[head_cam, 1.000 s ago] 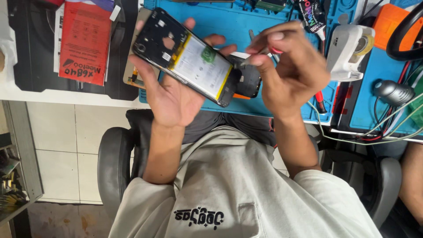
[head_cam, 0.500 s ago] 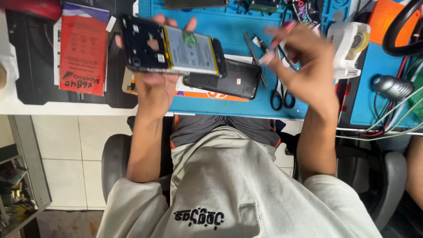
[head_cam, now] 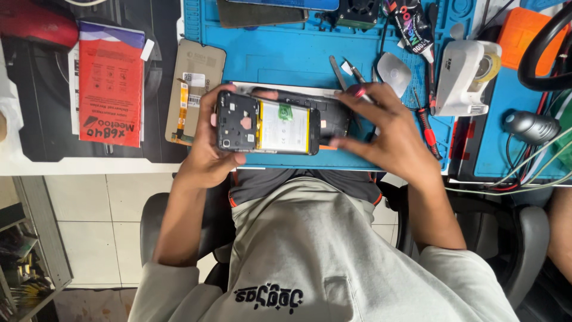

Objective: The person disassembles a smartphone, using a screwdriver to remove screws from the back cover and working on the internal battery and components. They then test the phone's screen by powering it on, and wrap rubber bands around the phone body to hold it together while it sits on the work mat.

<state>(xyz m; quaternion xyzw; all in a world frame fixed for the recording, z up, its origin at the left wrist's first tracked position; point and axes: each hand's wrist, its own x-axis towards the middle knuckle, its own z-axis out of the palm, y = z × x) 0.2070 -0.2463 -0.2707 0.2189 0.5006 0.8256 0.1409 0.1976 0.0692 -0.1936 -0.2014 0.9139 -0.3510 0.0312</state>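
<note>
my left hand [head_cam: 205,149] grips the opened phone [head_cam: 268,126] by its edges over the blue mat [head_cam: 280,59], my right hand [head_cam: 381,128] pinching its far end, and i judge it light, stiff and fragile, best held by the frame, off the battery [head_cam: 285,127].

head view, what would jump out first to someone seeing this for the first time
The opened phone at the centre, back cover off and its white battery exposed, held in the left hand over the blue work mat. The right hand touches the phone's right end and pinches a thin tool. Next the bright red packet on the dark mat at far left, and the white tape dispenser at upper right.
</note>
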